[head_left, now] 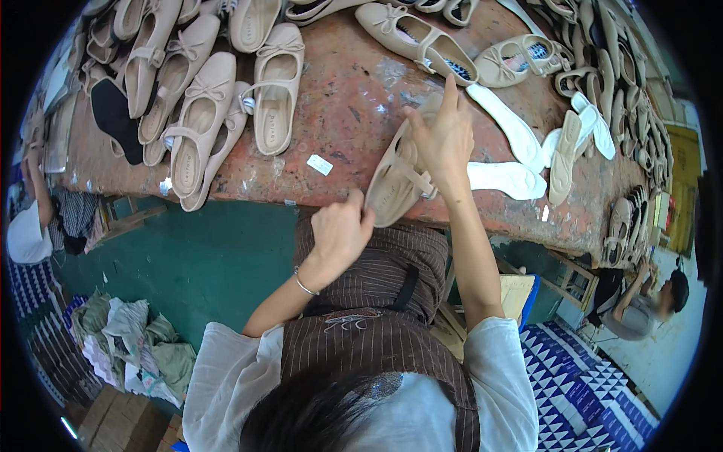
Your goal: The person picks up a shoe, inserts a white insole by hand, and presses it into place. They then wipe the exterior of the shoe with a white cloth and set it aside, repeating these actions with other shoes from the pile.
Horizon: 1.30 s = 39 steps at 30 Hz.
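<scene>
A beige strapped flat shoe (386,197) is tilted at the table's front edge, its heel toward me and its pale insole showing. My right hand (446,143) grips its toe end from the right, with the index finger stretched out forward. Beside the heel, my left hand (337,235) is curled closed, its thumb close against the shoe's rim; anything between those fingers is hidden. White insoles, one long (512,124) and one shorter (508,181), lie just right of my right hand. Two beige bow shoes, one left (410,38) and one right (514,62), rest beyond it with patterned inner soles.
Several finished-looking beige shoes (202,120) crowd the table's left, beside a black sole piece (115,120). More shoes (621,98) pile up on the right. A white label (319,164) lies on the worn red tabletop (331,98). Other people (644,305) sit at both sides.
</scene>
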{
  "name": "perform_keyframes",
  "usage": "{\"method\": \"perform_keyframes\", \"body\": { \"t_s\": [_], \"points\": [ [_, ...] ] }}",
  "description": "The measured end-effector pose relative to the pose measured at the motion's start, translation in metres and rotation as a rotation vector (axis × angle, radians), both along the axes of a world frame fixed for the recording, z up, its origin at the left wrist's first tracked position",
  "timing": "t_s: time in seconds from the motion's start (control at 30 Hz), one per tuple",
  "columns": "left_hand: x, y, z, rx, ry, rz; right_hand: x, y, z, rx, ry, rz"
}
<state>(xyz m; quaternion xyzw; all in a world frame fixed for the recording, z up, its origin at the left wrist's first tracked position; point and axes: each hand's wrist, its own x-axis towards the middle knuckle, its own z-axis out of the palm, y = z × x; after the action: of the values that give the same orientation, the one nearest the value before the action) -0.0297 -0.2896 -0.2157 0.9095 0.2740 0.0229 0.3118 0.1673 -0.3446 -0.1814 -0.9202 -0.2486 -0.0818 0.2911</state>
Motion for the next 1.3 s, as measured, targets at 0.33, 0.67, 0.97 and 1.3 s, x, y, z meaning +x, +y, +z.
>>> {"method": "perform_keyframes", "body": {
  "t_s": [0.33,0.67,0.97,1.3],
  "points": [
    [0.003,-0.04,-0.038,0.101,-0.193,-0.502,-0.123,-0.073,-0.027,-0.124,0.197,0.277],
    [0.021,-0.055,-0.042,0.268,-0.051,-0.539,-0.071,-0.03,-0.043,-0.207,-0.006,0.245],
    [0.02,-0.062,-0.052,0.383,0.014,-0.556,-0.066,-0.056,-0.039,0.01,0.033,0.214],
    [0.022,-0.059,-0.05,0.378,0.042,-0.598,-0.043,-0.025,-0.06,-0.213,-0.04,0.247]
  ]
}}
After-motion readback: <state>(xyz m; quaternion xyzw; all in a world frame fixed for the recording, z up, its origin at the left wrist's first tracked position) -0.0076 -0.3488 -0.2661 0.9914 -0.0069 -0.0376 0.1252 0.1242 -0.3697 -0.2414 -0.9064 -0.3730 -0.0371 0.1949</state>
